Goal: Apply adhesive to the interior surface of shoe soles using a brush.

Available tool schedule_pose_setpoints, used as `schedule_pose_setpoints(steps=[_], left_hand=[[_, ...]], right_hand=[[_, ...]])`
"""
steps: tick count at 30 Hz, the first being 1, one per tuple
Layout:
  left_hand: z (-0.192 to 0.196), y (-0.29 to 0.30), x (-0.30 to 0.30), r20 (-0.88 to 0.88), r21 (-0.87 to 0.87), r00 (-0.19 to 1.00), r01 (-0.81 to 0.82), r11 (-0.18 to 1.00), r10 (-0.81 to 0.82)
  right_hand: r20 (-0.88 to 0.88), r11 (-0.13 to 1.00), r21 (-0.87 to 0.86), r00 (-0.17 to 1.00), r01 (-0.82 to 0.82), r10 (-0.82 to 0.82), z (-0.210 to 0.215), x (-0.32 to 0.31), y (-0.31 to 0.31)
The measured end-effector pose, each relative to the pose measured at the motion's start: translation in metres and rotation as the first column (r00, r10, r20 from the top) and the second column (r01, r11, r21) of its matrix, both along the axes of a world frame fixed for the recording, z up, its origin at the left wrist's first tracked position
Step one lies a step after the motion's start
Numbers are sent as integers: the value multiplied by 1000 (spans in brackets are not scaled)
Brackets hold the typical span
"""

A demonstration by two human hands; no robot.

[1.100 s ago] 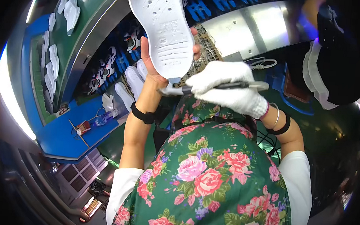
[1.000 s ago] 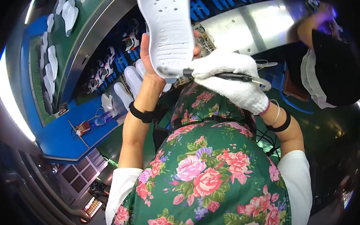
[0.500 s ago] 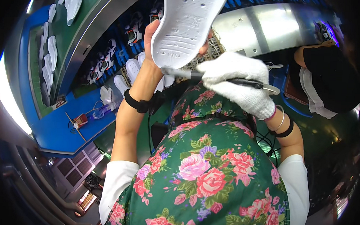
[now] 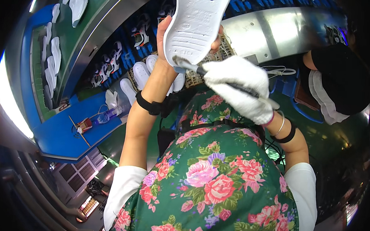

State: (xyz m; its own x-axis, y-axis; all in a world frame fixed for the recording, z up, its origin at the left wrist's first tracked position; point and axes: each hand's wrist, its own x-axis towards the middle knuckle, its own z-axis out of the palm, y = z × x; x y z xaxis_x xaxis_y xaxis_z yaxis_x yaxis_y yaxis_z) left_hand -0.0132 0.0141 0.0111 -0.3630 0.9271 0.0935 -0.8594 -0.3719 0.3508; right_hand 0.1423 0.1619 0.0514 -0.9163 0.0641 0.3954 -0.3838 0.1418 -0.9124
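Note:
My left hand (image 4: 163,36) holds a white shoe sole (image 4: 193,31) up at the top of the view, its fingers wrapped round both edges. The rounded heel end points toward me, with ridges and small marks on its face. My right hand (image 4: 238,87), in a white knitted glove, grips a brush (image 4: 191,65) with a dark handle and a metal collar. The brush's dark tip rests against the heel end of the sole. Part of the handle is hidden by the glove.
Several white soles (image 4: 140,74) lie just beyond my left forearm. Shoes (image 4: 141,37) stand on a blue rack behind. On the left, a blue table (image 4: 64,141) holds a plastic bottle (image 4: 106,115); white soles (image 4: 55,48) line a green belt. A person in black (image 4: 335,76) is at right.
The brush has swung from the sole's bottom edge up onto the heel face. My right hand has shifted slightly left and down; the sole has moved a little right and up.

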Motion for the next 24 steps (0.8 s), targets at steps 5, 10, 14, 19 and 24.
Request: schedule_pose_setpoints(steps=[5, 10, 14, 19, 24], left_hand=[[-4, -4, -3, 40, -78, 997, -69, 995, 72], [-5, -9, 6, 413, 33, 907, -97, 995, 75], [-7, -9, 20, 224, -165, 963, -113, 980, 149], [-3, -9, 31, 250, -205, 961, -66, 976, 117], [4, -12, 28, 218, -230, 968, -73, 971, 125]], right_hand=[[310, 721, -693, 903, 0, 298, 0, 2, -3], [261, 493, -859, 945, 134, 197, -2, -15, 17], [210, 992, 2, 970, 129, -126, 10, -27, 42], [-357, 873, 323, 901, 366, -246, 19, -65, 65], [-465, 792, 468, 871, 392, -157, 16, -42, 49]])
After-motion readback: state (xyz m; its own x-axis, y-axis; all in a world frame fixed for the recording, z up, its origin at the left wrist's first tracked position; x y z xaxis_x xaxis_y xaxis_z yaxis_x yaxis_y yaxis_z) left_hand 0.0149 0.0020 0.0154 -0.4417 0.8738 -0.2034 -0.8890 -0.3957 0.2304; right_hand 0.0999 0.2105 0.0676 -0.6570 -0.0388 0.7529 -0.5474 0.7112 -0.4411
